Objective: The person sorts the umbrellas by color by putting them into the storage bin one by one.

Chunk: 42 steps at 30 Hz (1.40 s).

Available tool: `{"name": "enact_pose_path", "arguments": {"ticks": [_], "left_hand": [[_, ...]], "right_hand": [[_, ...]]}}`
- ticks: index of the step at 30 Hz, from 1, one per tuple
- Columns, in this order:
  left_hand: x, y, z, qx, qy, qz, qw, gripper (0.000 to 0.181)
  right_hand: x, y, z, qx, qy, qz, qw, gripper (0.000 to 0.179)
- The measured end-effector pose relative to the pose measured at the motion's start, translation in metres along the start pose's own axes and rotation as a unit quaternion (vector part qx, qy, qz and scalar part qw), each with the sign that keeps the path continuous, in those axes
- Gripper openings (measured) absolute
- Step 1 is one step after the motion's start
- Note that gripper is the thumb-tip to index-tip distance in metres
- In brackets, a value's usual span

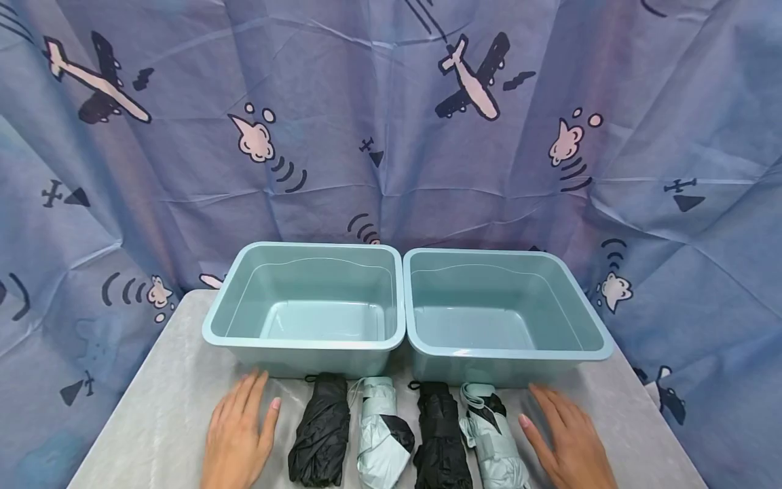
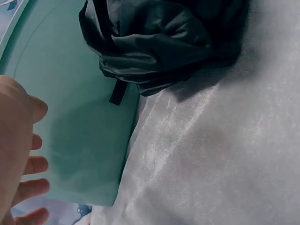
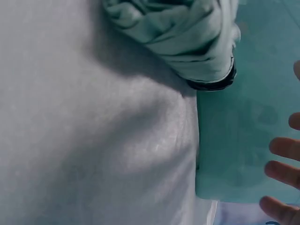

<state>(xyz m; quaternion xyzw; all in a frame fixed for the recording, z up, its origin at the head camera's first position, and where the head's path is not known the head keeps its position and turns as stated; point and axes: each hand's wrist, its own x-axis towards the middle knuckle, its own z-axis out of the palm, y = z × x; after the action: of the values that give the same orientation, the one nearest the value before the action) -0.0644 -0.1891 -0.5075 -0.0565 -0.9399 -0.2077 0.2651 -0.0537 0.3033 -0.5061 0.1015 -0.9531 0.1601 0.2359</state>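
Row, from my left: black umbrella [image 1: 320, 435], pale umbrella [image 1: 380, 435], second black umbrella [image 1: 441, 435], second pale umbrella [image 1: 496, 441], all folded, lying just before the bins.
Left hand [image 1: 238, 435]: fingers are extended, thumb apart, holding nothing, beside the black umbrella.
Right hand [image 1: 568, 435]: also spread and without hold, beside the second pale umbrella.
Progress: I see nothing completed; handling all four seems left, in my judgement.
Bins: left bin [image 1: 305, 343] and right bin [image 1: 507, 353], side by side, upright.
Behind: patterned curtain [image 1: 366, 102].

Blue curtain [image 1: 415, 156] with printed airplanes [image 1: 473, 83], grey table [image 1: 153, 407]
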Motion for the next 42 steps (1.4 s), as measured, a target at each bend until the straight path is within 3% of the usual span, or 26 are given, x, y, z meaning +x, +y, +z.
{"name": "enact_pose_path", "arguments": {"ticks": [6,11,14,20,23,26,30,34,40,42], "left_hand": [[0.003,0.001,-0.006,-0.063,0.016,-0.055,0.9964,0.034],[0.010,-0.002,-0.014,-0.121,0.042,-0.125,0.9839,0.026],[0.019,-0.006,-0.019,-0.162,0.090,-0.162,0.9692,0.024],[0.044,-0.015,-0.034,-0.217,0.201,-0.231,0.9270,0.028],[0.058,-0.022,-0.041,-0.226,0.220,-0.244,0.9171,0.032],[0.071,-0.029,-0.047,-0.242,0.191,-0.245,0.9190,0.037],[0.089,-0.038,-0.052,-0.274,0.089,-0.249,0.9248,0.047],[0.103,-0.046,-0.052,-0.314,0.001,-0.226,0.9219,0.054],[0.115,-0.054,-0.051,-0.335,-0.057,-0.203,0.9184,0.058],[0.118,-0.057,-0.050,-0.351,-0.069,-0.205,0.9111,0.059]], "right_hand": [[0.003,-0.007,-0.004,0.012,-0.022,0.050,0.9984,0.039],[0.004,-0.014,-0.005,0.026,-0.048,0.101,0.9934,0.032],[0.004,-0.017,-0.006,0.036,-0.054,0.113,0.9915,0.031],[0.006,-0.018,-0.009,0.062,-0.087,0.136,0.9850,0.034],[0.007,-0.018,-0.011,0.072,-0.117,0.158,0.9778,0.039],[0.007,-0.018,-0.012,0.082,-0.142,0.174,0.9712,0.042],[0.008,-0.018,-0.012,0.093,-0.158,0.183,0.9659,0.044],[0.009,-0.018,-0.012,0.110,-0.168,0.190,0.9612,0.047],[0.010,-0.017,-0.012,0.124,-0.179,0.194,0.9565,0.049],[0.010,-0.017,-0.012,0.124,-0.181,0.195,0.9559,0.049]]}}
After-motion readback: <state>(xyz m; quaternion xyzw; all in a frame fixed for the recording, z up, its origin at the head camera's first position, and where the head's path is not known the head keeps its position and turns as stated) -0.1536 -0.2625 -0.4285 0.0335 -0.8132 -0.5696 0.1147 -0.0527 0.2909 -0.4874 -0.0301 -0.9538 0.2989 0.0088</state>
